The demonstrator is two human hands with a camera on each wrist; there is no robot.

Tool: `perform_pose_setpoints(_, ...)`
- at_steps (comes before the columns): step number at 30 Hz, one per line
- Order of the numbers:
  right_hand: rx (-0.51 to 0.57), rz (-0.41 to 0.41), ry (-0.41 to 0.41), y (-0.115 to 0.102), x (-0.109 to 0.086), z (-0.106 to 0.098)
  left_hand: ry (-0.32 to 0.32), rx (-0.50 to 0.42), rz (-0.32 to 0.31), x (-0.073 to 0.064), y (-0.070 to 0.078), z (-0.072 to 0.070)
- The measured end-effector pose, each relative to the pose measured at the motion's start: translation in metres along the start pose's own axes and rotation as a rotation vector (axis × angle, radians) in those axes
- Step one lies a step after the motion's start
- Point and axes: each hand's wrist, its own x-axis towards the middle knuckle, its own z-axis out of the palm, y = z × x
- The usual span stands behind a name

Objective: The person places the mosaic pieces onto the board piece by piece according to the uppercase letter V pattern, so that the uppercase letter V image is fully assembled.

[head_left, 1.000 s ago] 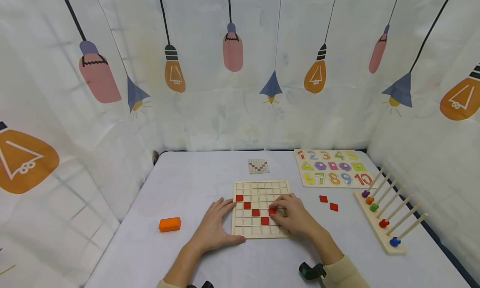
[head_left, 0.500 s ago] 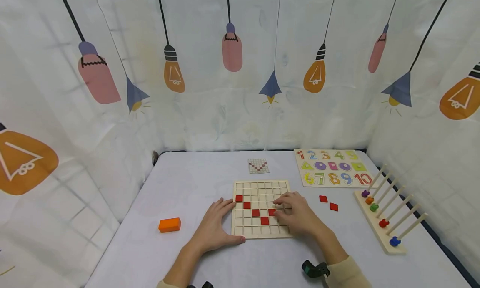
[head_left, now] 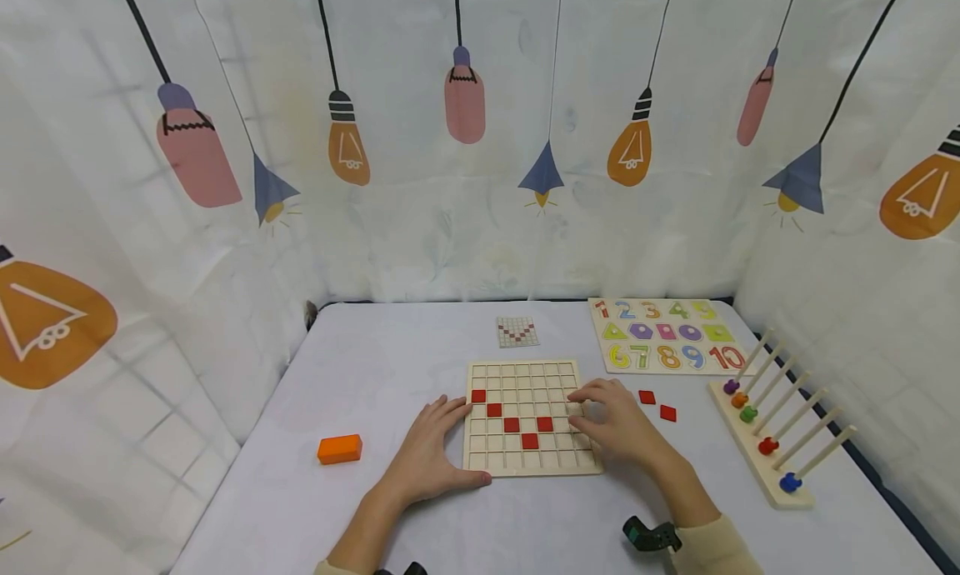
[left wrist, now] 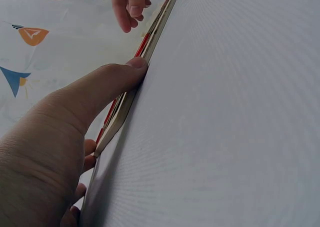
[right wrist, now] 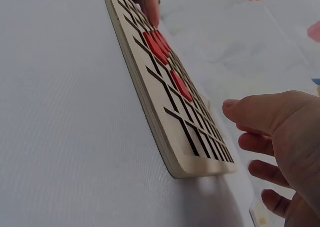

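Observation:
A square wooden grid board (head_left: 487, 462) lies on the white table, with several red square tiles set in its cells in a V-like slant; one is the red tile (head_left: 544, 424) nearest my right hand. My left hand (head_left: 427, 450) braces the board's near left corner, fingers extended at the left side and thumb pressing the near edge. In the left wrist view the thumb (left wrist: 115, 82) lies on the board's rim. Over the board's right edge, my right hand (head_left: 618, 421) is held with fingers loosely bent and nothing between them.
Two loose red tiles (head_left: 667, 412) lie right of the board. Beyond it is a small pattern card (head_left: 517, 332). A number puzzle board (head_left: 667, 336) and a pegged stand (head_left: 761, 450) occupy the right side. An orange block (head_left: 340, 448) sits at left.
My right hand has drawn back to the right from the rightmost red tile, which stays in its cell, fully visible now. The left hand has not moved.

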Motion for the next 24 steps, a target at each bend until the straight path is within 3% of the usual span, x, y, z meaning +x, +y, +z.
perform_pose_setpoints(9, -0.032, -0.002, 0.035, 0.016, -0.008, -0.015, -0.003, -0.009, -0.003, -0.001, 0.001, -0.001)
perform_pose_setpoints(24, -0.064, 0.023, 0.117, 0.061, -0.021, -0.042, -0.003, -0.010, -0.008, -0.001, 0.001, -0.001)
